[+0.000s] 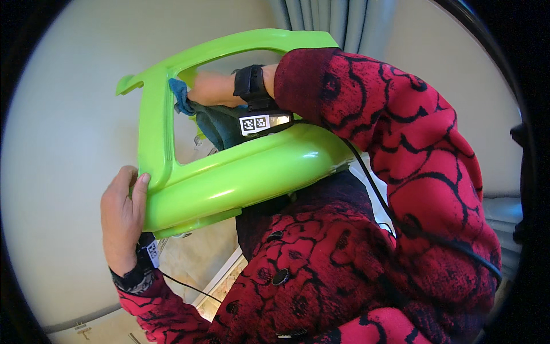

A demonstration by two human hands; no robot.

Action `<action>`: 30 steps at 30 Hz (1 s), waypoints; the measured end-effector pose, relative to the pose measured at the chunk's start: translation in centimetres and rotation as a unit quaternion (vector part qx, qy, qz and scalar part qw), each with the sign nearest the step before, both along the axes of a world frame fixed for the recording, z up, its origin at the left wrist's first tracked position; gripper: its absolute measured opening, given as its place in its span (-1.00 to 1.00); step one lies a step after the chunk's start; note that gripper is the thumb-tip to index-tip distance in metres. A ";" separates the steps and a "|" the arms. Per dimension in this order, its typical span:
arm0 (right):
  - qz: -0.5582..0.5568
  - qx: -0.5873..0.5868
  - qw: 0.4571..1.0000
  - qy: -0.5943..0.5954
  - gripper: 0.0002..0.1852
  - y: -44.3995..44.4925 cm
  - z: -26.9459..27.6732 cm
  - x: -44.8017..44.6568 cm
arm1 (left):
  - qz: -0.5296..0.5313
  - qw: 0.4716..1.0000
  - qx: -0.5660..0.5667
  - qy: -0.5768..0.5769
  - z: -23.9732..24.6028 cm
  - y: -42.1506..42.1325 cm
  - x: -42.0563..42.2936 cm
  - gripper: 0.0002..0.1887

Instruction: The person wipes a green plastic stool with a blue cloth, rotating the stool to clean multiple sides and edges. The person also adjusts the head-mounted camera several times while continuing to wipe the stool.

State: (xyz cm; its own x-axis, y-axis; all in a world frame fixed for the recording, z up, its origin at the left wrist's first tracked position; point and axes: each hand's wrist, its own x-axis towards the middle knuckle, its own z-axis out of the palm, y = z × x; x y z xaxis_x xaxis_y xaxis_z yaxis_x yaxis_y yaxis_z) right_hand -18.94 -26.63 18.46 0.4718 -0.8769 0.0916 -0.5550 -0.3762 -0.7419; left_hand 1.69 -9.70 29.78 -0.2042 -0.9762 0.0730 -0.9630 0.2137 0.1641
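Note:
A glossy lime-green moulded plastic frame (249, 172) with a large opening is held up before my torso. At its lower left corner, my left hand (122, 208) grips the edge, thumb on the near face and fingers mostly hidden behind. My right hand (217, 88) reaches into the opening with its fingers curled. A dark teal cloth (219, 124) is bunched in that hand and hangs below it, while its lighter blue end (182, 96) touches the inner edge of the frame's left bar. The right fingertips are hidden from view.
Black wrist straps with devices sit on both wrists, and a black cable (374, 185) runs along my right sleeve. A plain pale wall (68, 129) is beyond the frame. Grey-blue curtains (326, 19) hang at the top, and light marbled flooring (197, 258) shows below.

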 end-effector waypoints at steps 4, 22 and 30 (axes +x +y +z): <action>-0.013 0.052 0.999 -0.006 -0.65 -0.8 -1.6 -0.3 | -0.195 0.948 -0.193 -0.160 2.1 -1.4 -5.2 -0.76; 0.096 -0.080 0.983 -0.133 -0.67 -0.3 -1.9 -0.4 | -0.442 0.890 -0.105 0.038 -1.5 -10.4 -15.1 -0.57; 0.101 -0.089 0.981 -0.141 -0.68 -0.1 -2.4 -0.7 | -0.389 0.919 -0.047 0.051 -1.4 -10.5 -13.9 -0.66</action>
State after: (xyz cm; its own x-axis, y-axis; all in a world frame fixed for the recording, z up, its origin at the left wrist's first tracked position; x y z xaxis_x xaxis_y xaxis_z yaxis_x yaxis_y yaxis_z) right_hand -19.65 -26.75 16.08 0.5675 -0.7272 0.3863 -0.2379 -0.5939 -0.7685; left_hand -12.21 -20.16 28.35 -0.8243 -0.5266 0.2080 -0.4939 0.8483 0.1908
